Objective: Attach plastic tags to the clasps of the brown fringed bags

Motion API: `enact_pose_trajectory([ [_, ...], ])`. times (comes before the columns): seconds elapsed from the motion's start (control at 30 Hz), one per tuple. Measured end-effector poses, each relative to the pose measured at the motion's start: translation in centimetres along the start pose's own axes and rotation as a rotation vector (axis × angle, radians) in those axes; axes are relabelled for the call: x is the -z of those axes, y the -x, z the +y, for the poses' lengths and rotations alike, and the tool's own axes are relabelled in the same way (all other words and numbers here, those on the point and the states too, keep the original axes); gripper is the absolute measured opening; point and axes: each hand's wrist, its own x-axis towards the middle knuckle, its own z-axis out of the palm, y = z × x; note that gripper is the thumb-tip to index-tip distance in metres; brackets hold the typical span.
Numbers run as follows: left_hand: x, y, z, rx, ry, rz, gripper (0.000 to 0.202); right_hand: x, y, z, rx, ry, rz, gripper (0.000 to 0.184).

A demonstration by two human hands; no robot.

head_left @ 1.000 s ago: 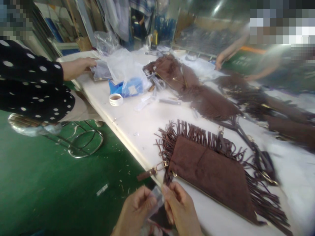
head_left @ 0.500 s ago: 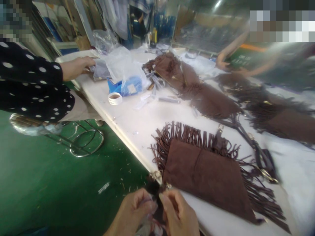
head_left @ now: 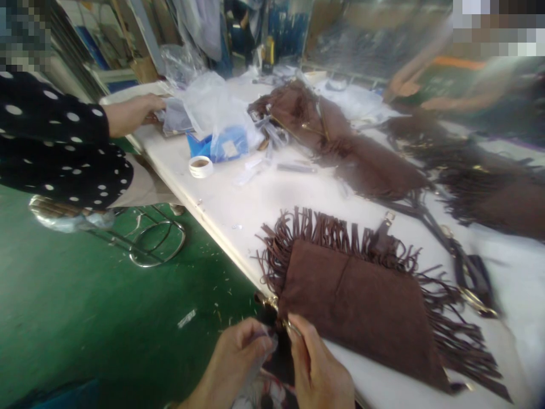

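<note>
A brown fringed bag (head_left: 353, 307) lies flat on the table, its near left corner at the edge. At that corner hang a dark strap end and gold-coloured hardware (head_left: 269, 302), partly hidden by my fingers. My right hand (head_left: 317, 363) pinches a small metal fitting (head_left: 291, 326) beside the bag's corner. Just left of it, my left hand (head_left: 242, 355) is closed, with a bit of clear plastic (head_left: 271, 339) at its fingertips. Between my hands, dark material hangs below the table edge.
More brown fringed bags (head_left: 374, 167) lie across the white table (head_left: 281, 196). A tape roll (head_left: 200, 166) sits near a blue tape dispenser (head_left: 232, 142) and plastic bags (head_left: 208, 102). A co-worker's polka-dot sleeve (head_left: 55, 136) reaches in at left, above a stool (head_left: 157, 244). Another person's arms (head_left: 409, 85) are at back right.
My right hand has moved slightly right and up, and the metal fitting at its fingertips now shows. My left hand stays close by. The view has shifted a little.
</note>
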Motion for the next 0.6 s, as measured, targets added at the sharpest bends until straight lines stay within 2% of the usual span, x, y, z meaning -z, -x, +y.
enact_pose_trajectory([
  [0.17,-0.4,-0.6,-0.7,0.023,0.053,0.007,0.027,-0.3,0.1,0.5,0.017,-0.044,0.021,0.031],
  [0.33,-0.6,-1.3,-1.9,-0.055,0.032,-0.027,0.034,-0.3,0.1,0.5,-0.006,-0.059,0.01,0.031],
  [0.43,-0.8,-1.6,-1.9,-0.111,0.037,-0.029,0.037,-0.2,0.1,0.5,-0.003,-0.065,-0.005,0.031],
  [0.6,-1.1,-1.9,-1.2,-0.103,0.114,-0.014,0.037,-0.4,0.3,0.9,0.005,-0.07,-0.048,0.032],
])
